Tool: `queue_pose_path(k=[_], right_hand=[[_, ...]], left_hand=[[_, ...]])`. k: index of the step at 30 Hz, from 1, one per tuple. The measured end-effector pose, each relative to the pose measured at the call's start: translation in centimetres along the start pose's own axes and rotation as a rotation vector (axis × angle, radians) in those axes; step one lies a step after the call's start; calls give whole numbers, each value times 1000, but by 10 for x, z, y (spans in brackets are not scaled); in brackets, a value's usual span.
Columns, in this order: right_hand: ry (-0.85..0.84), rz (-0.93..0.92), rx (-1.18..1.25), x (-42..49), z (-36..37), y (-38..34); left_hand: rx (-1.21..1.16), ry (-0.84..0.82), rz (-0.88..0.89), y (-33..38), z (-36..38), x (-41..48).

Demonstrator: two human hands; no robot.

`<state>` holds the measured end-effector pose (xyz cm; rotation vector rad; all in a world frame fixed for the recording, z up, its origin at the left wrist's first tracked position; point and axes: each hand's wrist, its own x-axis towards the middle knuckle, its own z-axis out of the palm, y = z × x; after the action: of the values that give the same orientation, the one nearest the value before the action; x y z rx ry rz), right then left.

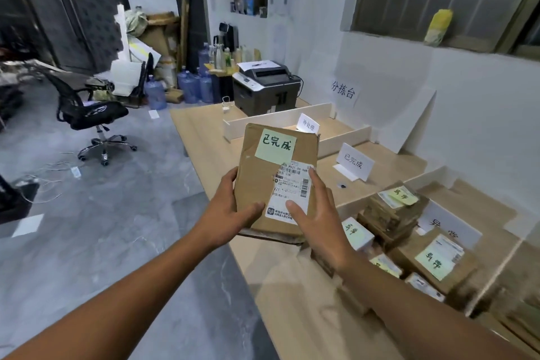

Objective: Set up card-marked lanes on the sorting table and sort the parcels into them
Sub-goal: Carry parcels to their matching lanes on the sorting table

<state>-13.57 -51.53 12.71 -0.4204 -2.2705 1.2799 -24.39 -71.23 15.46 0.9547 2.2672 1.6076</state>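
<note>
**Head view.** The left grip and the right grip are both clamped on one brown parcel. They hold it up in the air over the near edge of the desk. Each thumb presses on top. The parcel's far end sticks out past both grips, and a green note is stuck there.

A white card stands on the desk, past the right grip and off to its right. Its writing looks the same as the note's. Close under the right grip's wrist, a lane holds a pile of parcels with green notes of their own.

What could go wrong? Only the near end is held, so the heavy far end might tip down and slide out. The parcel could also bump the white card and knock it flat. If it is put down too soon, it would land on the wrong pile.

The fingers under the parcel are hidden. A dark edge shows below the parcel, and I cannot tell if it is a second parcel. The small print on the label is too tiny to read. The corner of the desk by the right arm is blurry.
</note>
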Motion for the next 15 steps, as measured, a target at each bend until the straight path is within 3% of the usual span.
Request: queue_pose_path(k=[7,15], right_hand=[[54,100,-68,125,63,42],[265,359,-84,234,84,84]], left_hand=[[-18,-59,15,-91,-23,145],[-92,-380,8,-141,-14,328]])
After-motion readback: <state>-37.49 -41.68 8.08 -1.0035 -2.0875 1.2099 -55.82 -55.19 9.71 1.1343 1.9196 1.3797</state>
